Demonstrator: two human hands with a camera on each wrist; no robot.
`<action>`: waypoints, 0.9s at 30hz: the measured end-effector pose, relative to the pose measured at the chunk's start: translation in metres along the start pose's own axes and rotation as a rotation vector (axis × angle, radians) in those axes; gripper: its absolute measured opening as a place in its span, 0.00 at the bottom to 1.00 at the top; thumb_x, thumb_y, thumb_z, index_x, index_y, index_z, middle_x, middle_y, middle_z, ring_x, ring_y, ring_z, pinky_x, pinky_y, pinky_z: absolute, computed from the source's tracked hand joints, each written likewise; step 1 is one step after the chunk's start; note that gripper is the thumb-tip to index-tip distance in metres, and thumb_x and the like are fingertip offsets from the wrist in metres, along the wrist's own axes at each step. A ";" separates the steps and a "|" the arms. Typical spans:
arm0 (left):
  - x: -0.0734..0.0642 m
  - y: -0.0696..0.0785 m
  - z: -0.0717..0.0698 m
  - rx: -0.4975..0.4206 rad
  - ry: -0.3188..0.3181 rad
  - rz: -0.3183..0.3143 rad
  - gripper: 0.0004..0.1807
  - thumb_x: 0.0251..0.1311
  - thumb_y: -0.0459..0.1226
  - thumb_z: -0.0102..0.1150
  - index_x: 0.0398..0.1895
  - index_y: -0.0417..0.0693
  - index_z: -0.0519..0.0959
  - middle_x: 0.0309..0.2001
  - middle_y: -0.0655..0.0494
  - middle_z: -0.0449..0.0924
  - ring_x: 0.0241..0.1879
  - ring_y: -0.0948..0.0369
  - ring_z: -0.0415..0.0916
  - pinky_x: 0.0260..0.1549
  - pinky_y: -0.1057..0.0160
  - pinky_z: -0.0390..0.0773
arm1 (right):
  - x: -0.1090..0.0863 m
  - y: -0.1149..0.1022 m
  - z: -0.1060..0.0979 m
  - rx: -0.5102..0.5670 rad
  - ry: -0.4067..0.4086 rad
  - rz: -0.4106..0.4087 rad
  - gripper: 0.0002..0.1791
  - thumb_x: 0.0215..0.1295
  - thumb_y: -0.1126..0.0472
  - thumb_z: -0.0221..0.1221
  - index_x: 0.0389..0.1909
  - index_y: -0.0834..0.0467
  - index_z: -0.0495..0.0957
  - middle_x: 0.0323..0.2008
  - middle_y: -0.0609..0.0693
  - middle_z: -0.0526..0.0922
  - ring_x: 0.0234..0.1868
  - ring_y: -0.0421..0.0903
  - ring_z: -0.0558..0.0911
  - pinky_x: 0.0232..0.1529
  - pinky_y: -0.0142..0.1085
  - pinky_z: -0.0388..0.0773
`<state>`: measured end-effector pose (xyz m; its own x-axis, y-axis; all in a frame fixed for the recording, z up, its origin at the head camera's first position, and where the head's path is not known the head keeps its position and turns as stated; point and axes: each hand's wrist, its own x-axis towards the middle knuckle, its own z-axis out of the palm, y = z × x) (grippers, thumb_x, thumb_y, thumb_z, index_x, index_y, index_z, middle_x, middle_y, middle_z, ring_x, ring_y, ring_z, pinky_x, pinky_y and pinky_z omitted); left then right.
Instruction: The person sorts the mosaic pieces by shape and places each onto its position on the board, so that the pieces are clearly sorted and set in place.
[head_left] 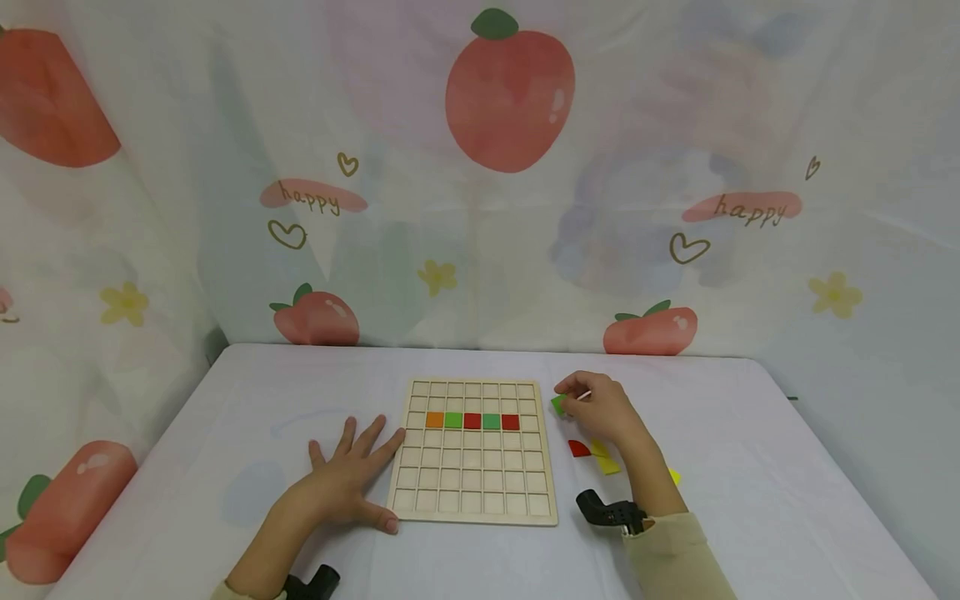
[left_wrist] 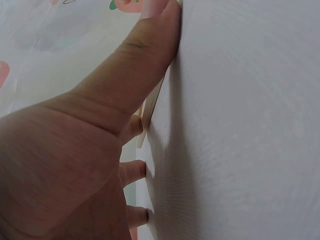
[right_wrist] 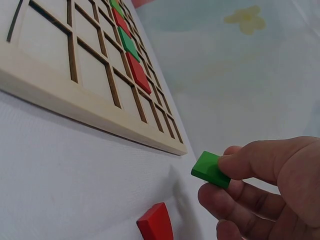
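Between thumb and fingers, my right hand (head_left: 602,408) pinches a green square tile (right_wrist: 205,166), held up off the cloth just right of the board's far right corner. The wooden grid board (head_left: 472,507) lies flat in the middle of the table. One of its rows carries an orange tile (head_left: 435,420), a light green tile (head_left: 453,421), two red tiles and a darker green tile (head_left: 491,422) side by side. My left hand (head_left: 335,486) lies with fingers spread at the board's left side, index fingertip and thumb right at its edge.
Right of the board lie a red curved-edge piece (head_left: 578,448) and yellow pieces (head_left: 606,463). Another yellow piece (head_left: 675,477) shows partly behind the right forearm. White cloth covers the table (head_left: 787,500), and a printed curtain (head_left: 480,250) hangs behind it.
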<state>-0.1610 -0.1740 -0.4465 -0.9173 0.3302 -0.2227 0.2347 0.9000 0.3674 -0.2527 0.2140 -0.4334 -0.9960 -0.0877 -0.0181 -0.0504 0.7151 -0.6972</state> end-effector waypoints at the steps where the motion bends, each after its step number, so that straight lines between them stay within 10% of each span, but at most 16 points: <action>1: 0.000 0.000 0.000 -0.003 -0.003 -0.003 0.69 0.27 0.68 0.74 0.79 0.63 0.54 0.81 0.47 0.40 0.76 0.32 0.27 0.55 0.15 0.29 | 0.000 0.000 0.000 0.001 -0.002 -0.002 0.10 0.65 0.62 0.60 0.45 0.57 0.83 0.36 0.50 0.82 0.35 0.46 0.79 0.35 0.36 0.77; 27: -0.001 -0.001 0.002 0.045 0.012 -0.003 0.69 0.28 0.72 0.71 0.79 0.66 0.53 0.81 0.49 0.40 0.77 0.33 0.29 0.56 0.16 0.32 | -0.003 -0.013 0.006 0.020 -0.019 -0.067 0.08 0.64 0.63 0.59 0.43 0.57 0.83 0.38 0.50 0.83 0.36 0.45 0.80 0.39 0.37 0.77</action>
<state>-0.1599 -0.1741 -0.4488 -0.9218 0.3245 -0.2123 0.2462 0.9128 0.3260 -0.2486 0.2009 -0.4283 -0.9888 -0.1485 0.0155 -0.1153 0.6934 -0.7113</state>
